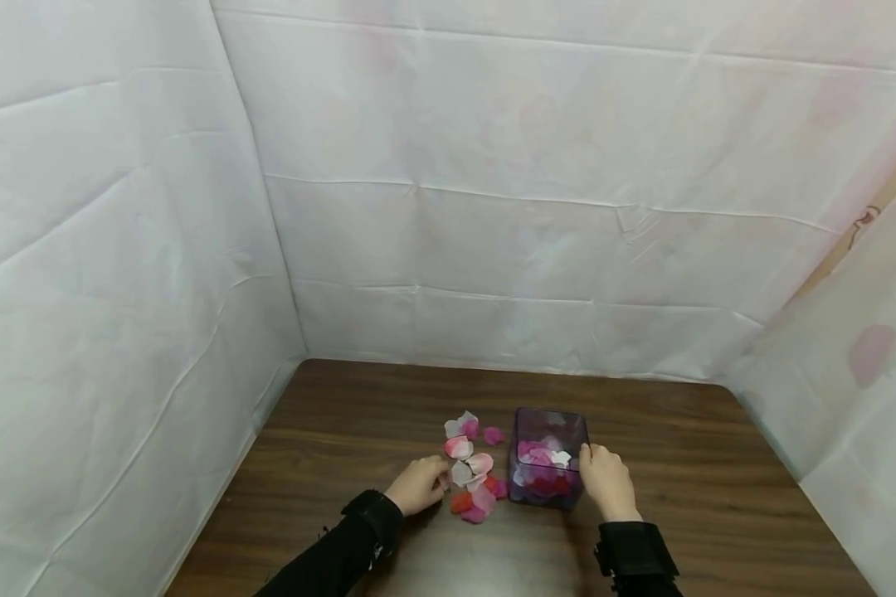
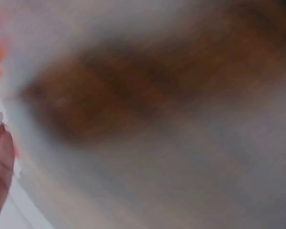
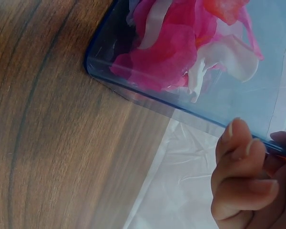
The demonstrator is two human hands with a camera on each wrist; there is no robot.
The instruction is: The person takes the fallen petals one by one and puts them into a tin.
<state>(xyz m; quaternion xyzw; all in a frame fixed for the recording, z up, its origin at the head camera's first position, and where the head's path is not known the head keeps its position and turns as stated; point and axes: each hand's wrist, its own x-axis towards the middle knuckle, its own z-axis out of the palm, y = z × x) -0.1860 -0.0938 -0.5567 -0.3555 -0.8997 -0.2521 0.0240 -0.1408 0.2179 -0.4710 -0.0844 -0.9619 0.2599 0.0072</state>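
A see-through purple-tinted plastic box point(image 1: 521, 439) stands on the table with pink, white and red petals point(image 3: 167, 52) inside. My right hand point(image 1: 608, 481) grips its right wall at the rim, and in the right wrist view the curled fingers point(image 3: 245, 191) lie along that edge. To the left of the box is a loose spread of pink, white and orange-red petals point(image 1: 481, 463). My left hand point(image 1: 420, 485) is low over the table, its fingertips right at the spread's left edge. In the left wrist view only part of the hand point(image 2: 1, 162) shows; I cannot tell whether it pinches a petal.
The dark wood-grain table point(image 1: 373, 398) has rounded back corners. White cloth walls point(image 1: 508, 249) stand behind it and on both sides. One pink petal point(image 1: 494, 435) lies a little apart, between the spread and the box.
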